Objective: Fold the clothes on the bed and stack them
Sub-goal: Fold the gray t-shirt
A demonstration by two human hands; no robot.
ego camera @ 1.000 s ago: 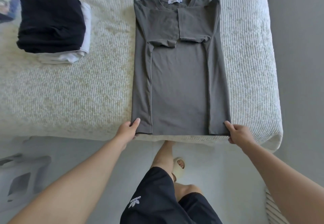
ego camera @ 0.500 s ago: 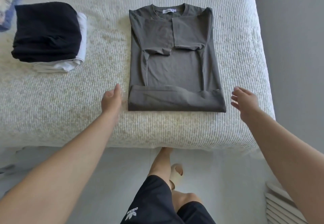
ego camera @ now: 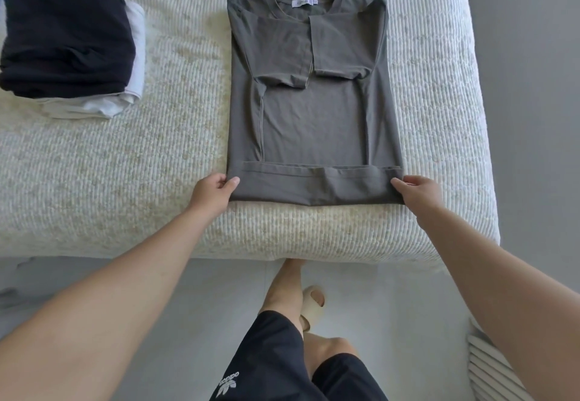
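Grey T-shirt flat on bed, collar at 12 o'clock, both sleeves folded inward over chest, bottom hem turned up in narrow band at 6. Stack of folded clothes at 10 o'clock: black piece over white ones.

The person wears loose black shorts with a white Adidas trefoil logo printed on the left leg (the lettering reads upside down from this view). Both forearms are bare, without sleeves. One foot wears a cream slide sandal.
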